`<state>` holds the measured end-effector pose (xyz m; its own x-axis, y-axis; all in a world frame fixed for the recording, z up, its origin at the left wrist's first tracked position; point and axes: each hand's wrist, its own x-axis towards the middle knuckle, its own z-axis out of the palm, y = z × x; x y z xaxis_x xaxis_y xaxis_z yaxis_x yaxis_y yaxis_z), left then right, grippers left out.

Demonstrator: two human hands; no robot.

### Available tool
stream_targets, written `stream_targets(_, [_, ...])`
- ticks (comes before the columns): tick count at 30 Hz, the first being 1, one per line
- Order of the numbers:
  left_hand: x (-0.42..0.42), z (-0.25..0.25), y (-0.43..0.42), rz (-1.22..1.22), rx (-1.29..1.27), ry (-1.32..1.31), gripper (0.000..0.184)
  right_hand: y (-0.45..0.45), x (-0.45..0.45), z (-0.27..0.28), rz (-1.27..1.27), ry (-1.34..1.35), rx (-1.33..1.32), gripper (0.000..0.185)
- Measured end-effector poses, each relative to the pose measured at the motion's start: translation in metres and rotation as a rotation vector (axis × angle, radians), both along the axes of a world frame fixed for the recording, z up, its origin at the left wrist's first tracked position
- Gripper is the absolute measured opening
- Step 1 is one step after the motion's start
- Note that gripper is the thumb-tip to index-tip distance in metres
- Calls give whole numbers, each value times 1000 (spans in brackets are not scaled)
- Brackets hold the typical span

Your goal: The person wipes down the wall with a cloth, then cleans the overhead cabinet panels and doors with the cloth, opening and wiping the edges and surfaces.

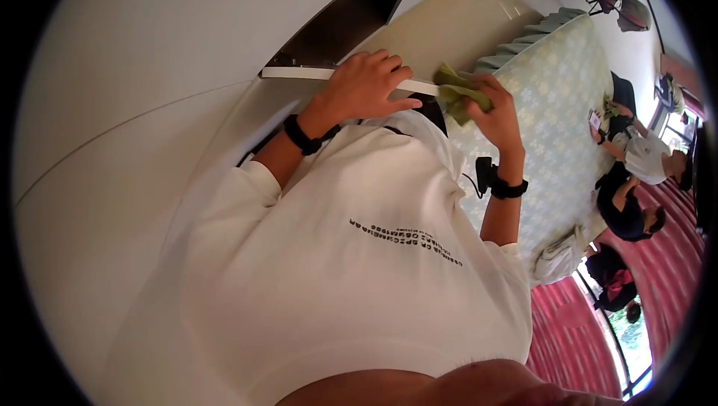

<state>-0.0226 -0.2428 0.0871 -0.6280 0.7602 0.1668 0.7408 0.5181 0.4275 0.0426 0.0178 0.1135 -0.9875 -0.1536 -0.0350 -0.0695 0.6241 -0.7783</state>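
A green cloth (452, 92) is bunched in my right hand (497, 111), whose fingers are closed around it. The cloth lies against the right end of a narrow white edge (299, 73), which looks like the rim of a board or cabinet. My left hand (366, 84) rests palm down over the middle of this edge, fingers slightly bent and thumb apart. Both wrists wear black bands, and a small dark device (486, 174) sits on the right one. What lies under my left palm is hidden.
Beyond the edge is a dark panel (336, 21). To the right spreads a pale floral cover (553, 122) with a green ruffled border (523, 40). A white bundle (559, 256) lies on its near side. Several people are at the far right, before red curtains (673, 234).
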Motion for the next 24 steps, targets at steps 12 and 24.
stream_targets(12, [-6,-4,4,130,-6,-52,34,111,-33,-70,-140,-199,-86,21])
stream_targets(24, [-17,-9,20,300,215,221,19,54,-233,-33,310,199,314,69])
